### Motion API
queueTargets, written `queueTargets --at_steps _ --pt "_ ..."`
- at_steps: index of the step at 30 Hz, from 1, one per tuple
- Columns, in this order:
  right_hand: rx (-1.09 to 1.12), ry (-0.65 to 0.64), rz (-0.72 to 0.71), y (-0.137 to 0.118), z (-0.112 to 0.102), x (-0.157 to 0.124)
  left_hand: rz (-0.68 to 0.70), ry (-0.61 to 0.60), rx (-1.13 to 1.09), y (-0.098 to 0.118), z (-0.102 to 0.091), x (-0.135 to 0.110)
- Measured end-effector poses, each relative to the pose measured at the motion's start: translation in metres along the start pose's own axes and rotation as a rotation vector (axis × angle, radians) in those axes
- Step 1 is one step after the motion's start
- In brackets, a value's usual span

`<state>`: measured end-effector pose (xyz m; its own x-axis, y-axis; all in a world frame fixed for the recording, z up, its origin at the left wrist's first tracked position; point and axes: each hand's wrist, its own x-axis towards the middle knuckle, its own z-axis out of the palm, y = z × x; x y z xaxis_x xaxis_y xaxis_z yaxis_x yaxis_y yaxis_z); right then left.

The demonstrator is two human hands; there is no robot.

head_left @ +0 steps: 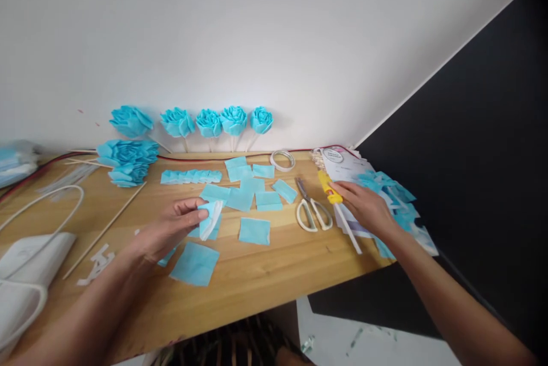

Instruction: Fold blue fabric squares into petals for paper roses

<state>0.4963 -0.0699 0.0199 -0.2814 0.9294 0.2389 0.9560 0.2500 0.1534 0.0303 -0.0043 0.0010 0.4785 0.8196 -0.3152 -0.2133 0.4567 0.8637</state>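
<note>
My left hand (pixel 173 228) pinches a folded blue paper piece (pixel 210 218) with a white underside, held just above the wooden table (pixel 265 274). Blue paper squares (pixel 254 230) lie scattered around it, a larger one (pixel 196 264) just below the hand. My right hand (pixel 363 206) lies on the yellow glue gun (pixel 329 188) at the right side of the table, its fingers curled loosely over the gun's handle. White-handled scissors (pixel 312 210) lie just left of that hand.
Finished blue paper flowers (pixel 209 122) on sticks lean against the white wall, more (pixel 127 160) lie at left. A tape roll (pixel 282 160), a wooden stick (pixel 105 229), white bags (pixel 29 263) and a pile of papers and blue scraps (pixel 389 194) surround the work area.
</note>
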Motion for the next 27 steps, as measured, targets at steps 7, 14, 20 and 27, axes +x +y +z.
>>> queueTargets --at_steps 7,14,20,27 --pt "-0.05 -0.147 -0.081 0.022 0.021 -0.023 0.052 0.029 0.039 -0.004 0.0 0.003" --pt "0.028 0.008 0.056 -0.027 -0.031 0.008 0.105 0.049 0.064 -0.006 -0.003 0.01" --pt "0.139 -0.164 0.105 -0.058 -0.014 0.045 0.094 0.036 0.057 -0.005 -0.005 0.007" --pt "0.141 -0.153 0.075 -0.062 0.019 0.116 0.069 0.06 0.087 0.001 0.002 0.003"
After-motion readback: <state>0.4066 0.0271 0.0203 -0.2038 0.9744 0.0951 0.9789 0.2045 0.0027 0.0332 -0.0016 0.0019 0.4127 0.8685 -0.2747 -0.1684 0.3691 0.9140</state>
